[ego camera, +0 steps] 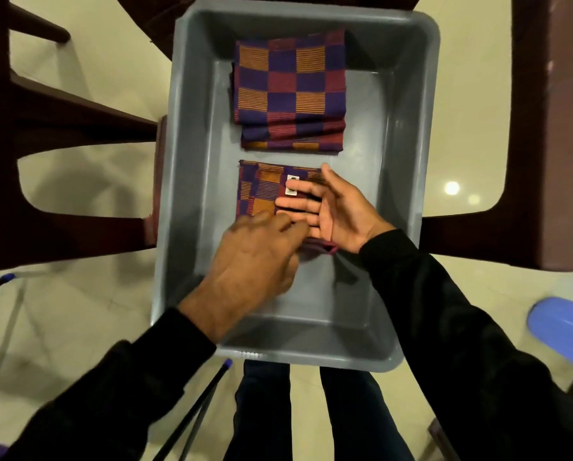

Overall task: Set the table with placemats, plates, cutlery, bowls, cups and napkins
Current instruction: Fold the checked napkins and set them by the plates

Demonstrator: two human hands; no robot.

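A grey plastic tub [191, 161] stands in front of me. Two piles of folded checked cloths in purple, maroon and orange lie inside it. The far pile [290, 88] is untouched. The near folded cloth [258, 191] carries a small white label. My right hand [331, 207] lies on it palm up, fingers straight, pointing left. My left hand [255, 257] reaches in from the lower left, its fingertips at the cloth's near edge beside the right fingers. Whether the left fingers pinch the cloth is hidden.
Dark wooden chairs [62, 121] stand left and right of the tub on a pale tiled floor. A blue plastic object [561, 324] sits at the right edge. Thin black rods with blue tips [208, 400] slant at the lower left. My legs show below the tub.
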